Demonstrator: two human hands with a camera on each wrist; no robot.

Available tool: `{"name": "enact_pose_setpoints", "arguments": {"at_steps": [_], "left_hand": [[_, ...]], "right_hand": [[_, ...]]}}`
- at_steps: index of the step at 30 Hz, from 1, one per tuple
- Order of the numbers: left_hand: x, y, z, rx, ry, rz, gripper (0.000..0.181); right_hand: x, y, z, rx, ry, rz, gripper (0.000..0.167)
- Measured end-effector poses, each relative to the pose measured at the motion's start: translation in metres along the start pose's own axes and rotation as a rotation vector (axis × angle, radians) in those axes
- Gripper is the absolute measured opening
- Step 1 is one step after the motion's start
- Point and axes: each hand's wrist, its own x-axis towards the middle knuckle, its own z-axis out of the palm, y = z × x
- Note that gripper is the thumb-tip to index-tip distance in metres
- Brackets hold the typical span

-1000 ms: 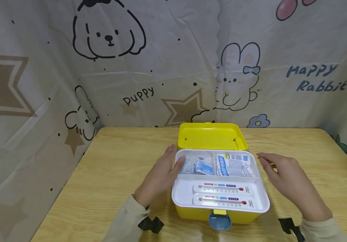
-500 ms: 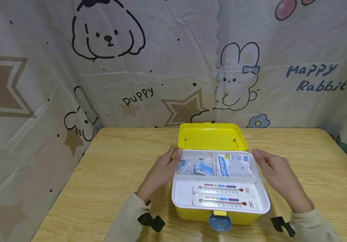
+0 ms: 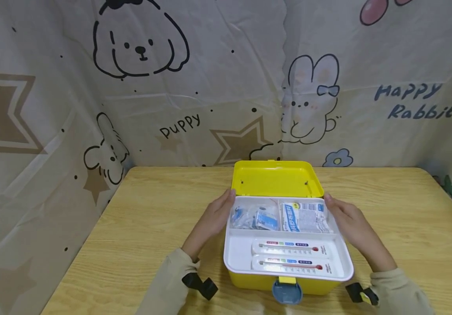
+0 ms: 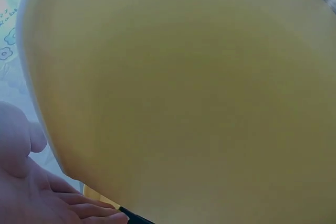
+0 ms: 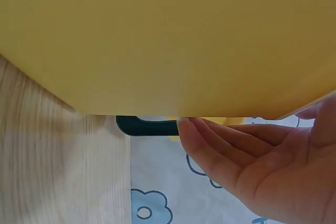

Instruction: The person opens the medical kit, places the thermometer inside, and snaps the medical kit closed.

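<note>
A yellow box (image 3: 257, 281) with a white divided tray (image 3: 238, 253) stands on the table, its yellow lid (image 3: 277, 177) tipped back behind it. The tray holds clear plastic packets (image 3: 265, 218), a white-and-blue gauze pack (image 3: 306, 216) and two thermometers (image 3: 289, 248). My left hand (image 3: 210, 218) lies along the box's left side near the back corner, fingers extended; in the left wrist view this hand (image 4: 50, 195) reaches past the yellow wall. My right hand (image 3: 353, 223) is at the back right corner, and in the right wrist view its fingertips (image 5: 185, 129) are by a dark green handle (image 5: 149, 126).
A blue-grey latch (image 3: 287, 292) hangs open at the front of the box. Wooden tabletop (image 3: 151, 210) lies on both sides. A printed curtain (image 3: 194, 65) with cartoon animals hangs behind the table and along its left side.
My right hand has moved left, from beside the box to its back right corner. My left hand has shifted slightly, its thumb moving from over the tray to the back left corner.
</note>
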Motion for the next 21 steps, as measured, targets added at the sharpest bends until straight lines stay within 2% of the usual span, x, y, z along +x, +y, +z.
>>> {"name": "enact_pose_setpoints", "arguments": {"at_steps": [12,16,21], "left_hand": [[0.0023,0.0000,-0.0023,-0.011,0.006,0.030,0.059],[0.0025,-0.0006,-0.0016,-0.027,0.016,0.044,0.059],[0.0030,-0.0014,0.0000,-0.069,0.038,0.031,0.060]], "right_hand": [[-0.0010,-0.0027,0.0005,0.105,-0.011,-0.018,0.074],[-0.0004,-0.0024,0.0018,0.099,-0.004,0.004,0.075],[-0.0003,-0.0008,0.0032,0.083,0.000,0.016,0.074]]}}
